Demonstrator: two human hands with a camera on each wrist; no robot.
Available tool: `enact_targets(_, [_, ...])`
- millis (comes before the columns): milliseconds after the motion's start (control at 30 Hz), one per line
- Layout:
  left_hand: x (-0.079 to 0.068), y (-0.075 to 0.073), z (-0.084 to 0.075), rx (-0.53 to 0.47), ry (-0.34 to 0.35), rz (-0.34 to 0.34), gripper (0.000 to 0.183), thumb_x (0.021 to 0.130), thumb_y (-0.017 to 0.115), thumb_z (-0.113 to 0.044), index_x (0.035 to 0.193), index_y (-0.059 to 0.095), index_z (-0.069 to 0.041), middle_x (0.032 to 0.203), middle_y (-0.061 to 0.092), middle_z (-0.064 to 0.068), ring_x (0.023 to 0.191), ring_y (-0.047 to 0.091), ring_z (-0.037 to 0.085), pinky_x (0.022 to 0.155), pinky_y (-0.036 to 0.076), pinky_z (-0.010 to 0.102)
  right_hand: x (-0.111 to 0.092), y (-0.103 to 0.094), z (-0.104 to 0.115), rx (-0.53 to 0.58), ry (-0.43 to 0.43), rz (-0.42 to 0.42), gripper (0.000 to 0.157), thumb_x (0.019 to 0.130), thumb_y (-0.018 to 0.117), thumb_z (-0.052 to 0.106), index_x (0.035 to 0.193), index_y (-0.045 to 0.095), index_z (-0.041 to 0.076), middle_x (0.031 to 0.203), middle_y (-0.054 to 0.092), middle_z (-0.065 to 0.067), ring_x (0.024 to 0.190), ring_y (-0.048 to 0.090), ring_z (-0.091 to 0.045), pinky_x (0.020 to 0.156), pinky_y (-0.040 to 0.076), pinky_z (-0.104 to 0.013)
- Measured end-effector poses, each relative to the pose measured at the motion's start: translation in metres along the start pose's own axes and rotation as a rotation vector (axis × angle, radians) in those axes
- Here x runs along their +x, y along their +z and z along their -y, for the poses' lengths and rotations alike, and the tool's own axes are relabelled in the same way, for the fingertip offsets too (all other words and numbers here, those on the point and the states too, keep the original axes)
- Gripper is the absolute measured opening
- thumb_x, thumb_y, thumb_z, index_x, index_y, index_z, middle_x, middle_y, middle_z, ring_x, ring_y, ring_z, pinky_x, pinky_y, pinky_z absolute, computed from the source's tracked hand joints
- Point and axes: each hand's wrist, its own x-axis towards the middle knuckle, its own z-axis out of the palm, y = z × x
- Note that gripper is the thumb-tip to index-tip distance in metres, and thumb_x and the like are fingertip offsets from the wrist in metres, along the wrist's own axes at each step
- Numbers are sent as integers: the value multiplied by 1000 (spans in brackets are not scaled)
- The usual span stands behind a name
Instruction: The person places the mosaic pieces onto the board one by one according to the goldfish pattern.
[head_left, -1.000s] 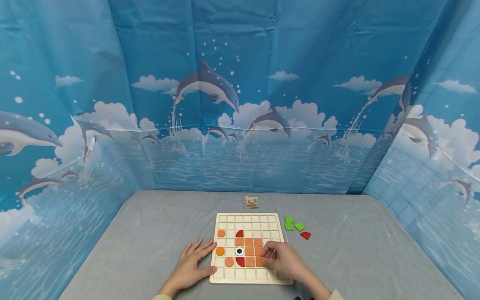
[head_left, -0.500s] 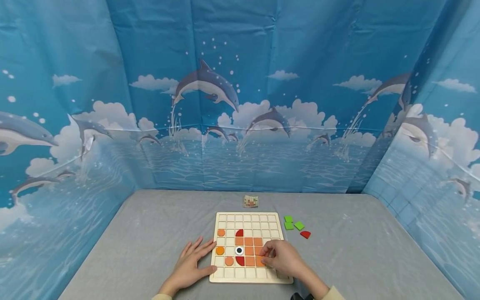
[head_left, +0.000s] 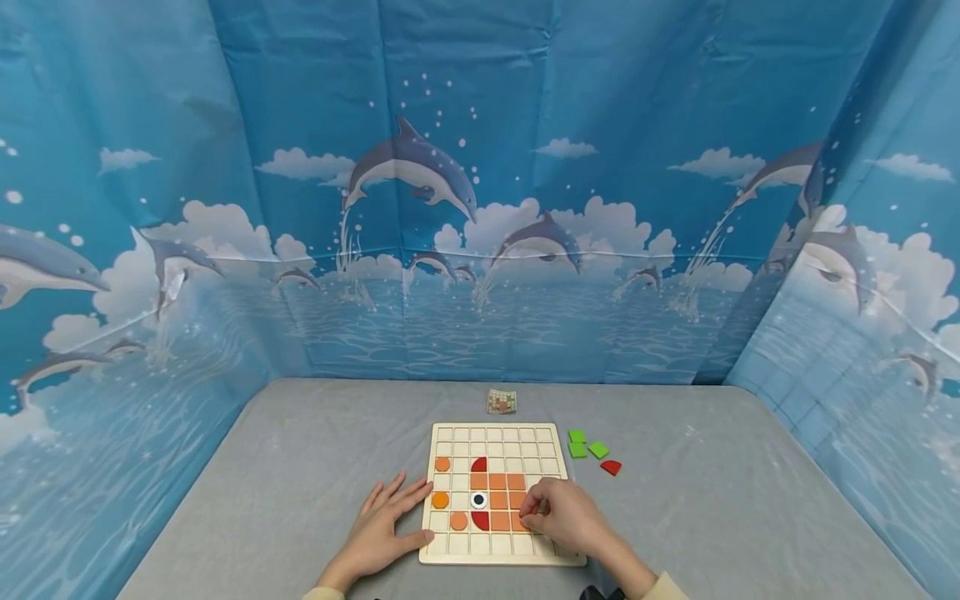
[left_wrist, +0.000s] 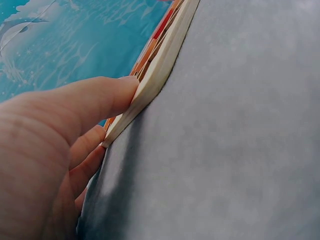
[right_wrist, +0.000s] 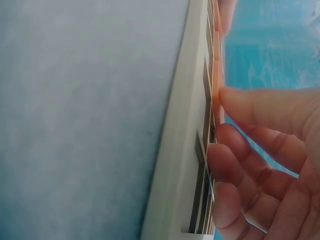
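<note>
A pale wooden grid board [head_left: 502, 561] lies flat in the head view. My left hand [head_left: 381, 527] has its fingers spread on the table, thumb tip on the board's left rim. Thumb and forefinger of my right hand [head_left: 566, 512] pinch an orange square tile [head_left: 517, 522] at the lower right of a block of orange squares; the right wrist view shows the thumb against that tile [right_wrist: 216, 92]. The other fingers curl close over the board's cells. Beside the block sit a white disc with a black centre [head_left: 478, 501], red quarter-circles [head_left: 480, 522] and orange discs [head_left: 440, 500].
Green square tiles [head_left: 577, 450] and a loose red quarter-circle [head_left: 611, 467] lie right of the board. Behind it is a small patterned card [head_left: 502, 402]. Grey cloth [head_left: 712, 500] covers the table, and a blue dolphin curtain [head_left: 480, 333] surrounds its back and sides.
The head view has tilted slightly, so the board sits a little higher in the picture. Both hands keep nearly the same places, with the right fingers still at the orange tile.
</note>
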Motion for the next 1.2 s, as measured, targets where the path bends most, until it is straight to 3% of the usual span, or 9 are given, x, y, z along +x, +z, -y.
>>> enact_targets(333, [0, -2, -3, -8, -4, 15, 68, 82, 68, -49, 140, 51, -17, 144, 43, 1, 140, 19, 35, 109, 1, 56, -2, 0, -1, 16, 14, -4, 15, 78, 78, 16, 71, 67, 22, 69, 52, 11, 58, 45, -7, 51, 37, -25])
enact_targets(633, [1, -2, -4, -9, -4, 14, 69, 82, 68, -50, 140, 51, -16, 144, 44, 1, 140, 19, 35, 109, 1, 55, -2, -17, -22, 88, -28, -28, 8, 84, 74, 19, 79, 68, 19, 75, 56, 10, 57, 47, -8, 49, 41, -25])
enact_targets(767, [0, -2, -6, -9, 1, 14, 69, 82, 68, -49, 139, 51, -15, 144, 44, 2, 140, 18, 35, 109, 1, 55, -2, -31, -30, 71, 27, -117, 6, 83, 75, 17, 83, 69, 14, 74, 58, 8, 56, 47, -9, 48, 41, -25])
enact_targets(933, [-1, -3, -6, -11, 4, 9, 68, 82, 68, -48, 139, 52, -14, 144, 44, 3, 139, 19, 36, 109, 1, 55, -1, -43, -46, 38, 154, -237, 6, 81, 75, 12, 84, 71, 11, 74, 60, 5, 60, 49, -12, 49, 41, -27])
enact_targets(1200, [0, -3, -3, -5, -8, 14, 70, 81, 68, -50, 139, 51, -15, 144, 44, 2, 140, 18, 35, 108, 1, 55, -2, -58, -70, -49, 292, -339, 15, 81, 74, 12, 91, 70, 3, 77, 62, -1, 66, 54, -15, 52, 45, -31])
